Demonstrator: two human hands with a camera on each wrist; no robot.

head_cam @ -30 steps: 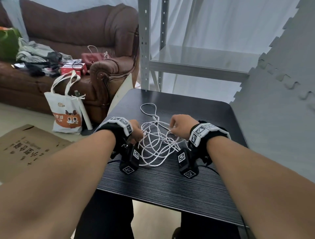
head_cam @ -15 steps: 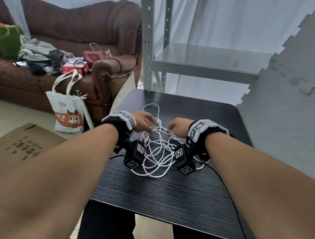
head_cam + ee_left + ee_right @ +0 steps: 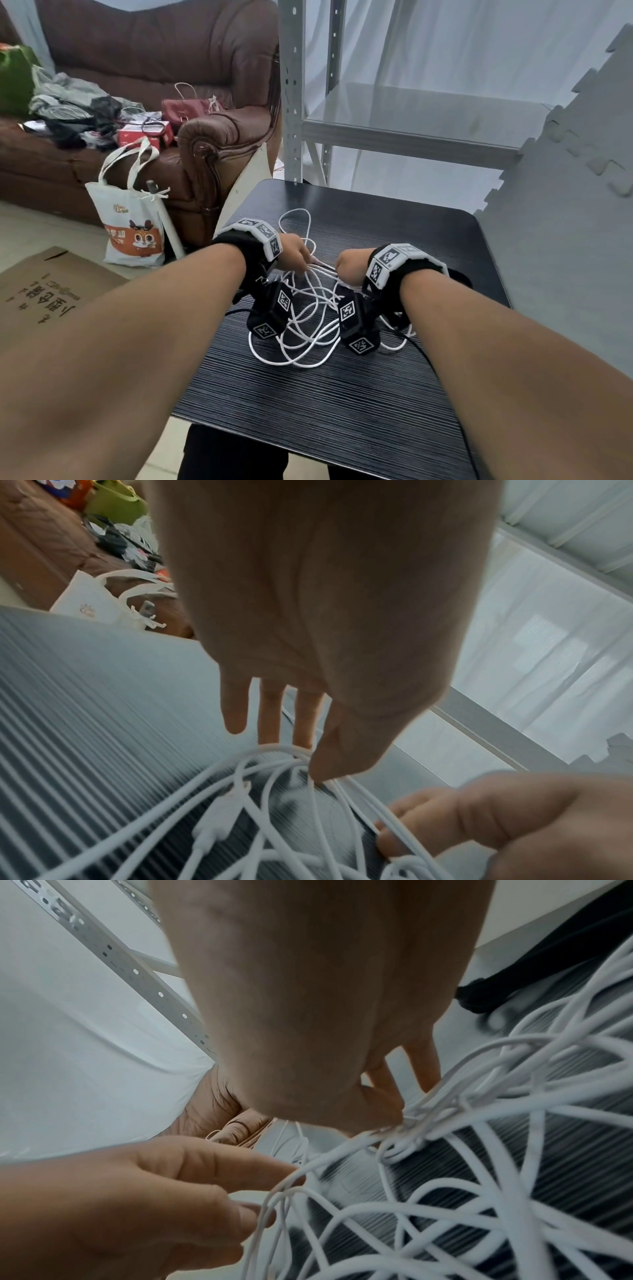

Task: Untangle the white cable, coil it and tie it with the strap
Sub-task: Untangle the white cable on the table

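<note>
The white cable lies as a loose tangle on the black table, with several loops crossing. My left hand pinches a few strands between thumb and fingers. Two joined white connector plugs lie just below it. My right hand grips a knotted bunch of strands between thumb and fingers. Short taut strands run between the hands, which are close together over the far side of the tangle. A black strap lies on the table beyond the right hand.
A grey metal shelf stands behind the table. A grey foam mat wall rises at its right edge. To the left are a brown sofa with clutter, a white tote bag and a cardboard box on the floor.
My left hand has moved forward and right onto the strands near the right hand. The two hands are now closer together, and strands between them are pulled taut.
</note>
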